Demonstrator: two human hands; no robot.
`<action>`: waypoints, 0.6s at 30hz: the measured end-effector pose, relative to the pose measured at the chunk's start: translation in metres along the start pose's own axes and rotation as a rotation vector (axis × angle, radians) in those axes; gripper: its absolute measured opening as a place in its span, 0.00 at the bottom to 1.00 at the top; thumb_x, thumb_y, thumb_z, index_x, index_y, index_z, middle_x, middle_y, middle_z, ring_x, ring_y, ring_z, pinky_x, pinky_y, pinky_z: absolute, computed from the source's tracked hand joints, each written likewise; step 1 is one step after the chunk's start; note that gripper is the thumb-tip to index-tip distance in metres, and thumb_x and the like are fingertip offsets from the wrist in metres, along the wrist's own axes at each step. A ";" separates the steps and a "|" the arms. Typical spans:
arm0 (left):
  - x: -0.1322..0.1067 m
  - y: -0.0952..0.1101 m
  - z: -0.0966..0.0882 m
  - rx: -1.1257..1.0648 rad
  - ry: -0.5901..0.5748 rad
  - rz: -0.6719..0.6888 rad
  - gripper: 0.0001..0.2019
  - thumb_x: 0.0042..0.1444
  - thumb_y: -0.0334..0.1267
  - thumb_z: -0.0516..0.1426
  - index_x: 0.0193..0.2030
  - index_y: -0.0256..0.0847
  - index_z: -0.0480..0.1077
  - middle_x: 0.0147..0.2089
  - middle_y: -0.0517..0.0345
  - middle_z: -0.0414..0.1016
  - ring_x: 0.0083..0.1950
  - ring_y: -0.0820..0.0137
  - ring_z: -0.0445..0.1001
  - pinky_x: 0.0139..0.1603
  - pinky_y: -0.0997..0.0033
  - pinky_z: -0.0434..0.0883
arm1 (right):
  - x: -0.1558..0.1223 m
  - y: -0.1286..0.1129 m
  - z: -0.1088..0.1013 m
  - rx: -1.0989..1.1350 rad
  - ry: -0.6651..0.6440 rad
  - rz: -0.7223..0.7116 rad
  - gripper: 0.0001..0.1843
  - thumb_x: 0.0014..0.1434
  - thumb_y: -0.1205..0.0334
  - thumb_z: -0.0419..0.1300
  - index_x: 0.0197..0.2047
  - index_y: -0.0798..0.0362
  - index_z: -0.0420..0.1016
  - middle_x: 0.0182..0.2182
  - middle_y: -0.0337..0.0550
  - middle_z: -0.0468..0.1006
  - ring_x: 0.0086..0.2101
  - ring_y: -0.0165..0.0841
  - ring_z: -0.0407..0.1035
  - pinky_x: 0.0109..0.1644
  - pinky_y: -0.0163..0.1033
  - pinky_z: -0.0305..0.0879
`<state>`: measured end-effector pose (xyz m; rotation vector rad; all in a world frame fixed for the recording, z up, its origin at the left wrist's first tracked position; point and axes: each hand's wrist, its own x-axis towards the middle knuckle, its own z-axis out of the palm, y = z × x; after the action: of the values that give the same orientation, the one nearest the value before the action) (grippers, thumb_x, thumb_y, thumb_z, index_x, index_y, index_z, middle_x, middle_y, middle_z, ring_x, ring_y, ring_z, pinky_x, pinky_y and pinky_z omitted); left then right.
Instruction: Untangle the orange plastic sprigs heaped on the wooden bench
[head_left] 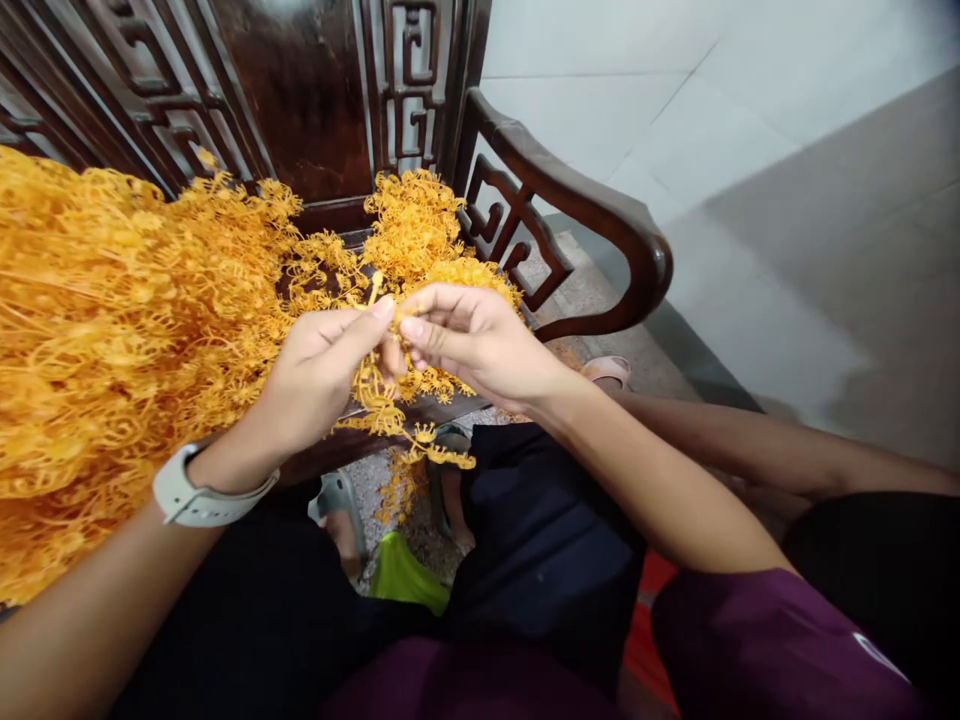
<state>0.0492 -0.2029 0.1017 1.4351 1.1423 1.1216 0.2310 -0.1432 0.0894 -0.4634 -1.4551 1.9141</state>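
Note:
My left hand [319, 365] and my right hand [480, 345] meet over the front of a dark wooden bench, thumbs and forefingers pinched close together. Between them is an orange plastic sprig [382, 412] with curled, claw-like little heads. Its thin stem end sticks up by my left thumb, and its branches hang below the fingers. My fingertips hide the spot where the two pinches meet. A large pile of similar orange sprigs [142, 330] lies beside my left hand. A smaller heap [416, 225] sits just behind both hands.
The bench has a carved back [292, 90] and a curved armrest [600, 220] at the right. Loose orange pieces [401, 485] lie on the floor near my feet, by something bright green [409, 575]. Another person's leg [750, 440] stretches in from the right.

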 end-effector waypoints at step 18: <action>-0.014 0.012 0.011 -0.196 0.093 0.047 0.10 0.67 0.40 0.66 0.33 0.42 0.79 0.31 0.57 0.77 0.33 0.69 0.74 0.36 0.69 0.72 | -0.008 -0.012 -0.019 0.118 -0.296 0.059 0.10 0.66 0.61 0.71 0.43 0.55 0.76 0.36 0.40 0.79 0.35 0.28 0.73 0.40 0.34 0.70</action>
<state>0.0592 -0.2191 0.1113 1.2744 1.0357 1.3074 0.2521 -0.1337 0.0937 -0.1741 -1.5128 2.1734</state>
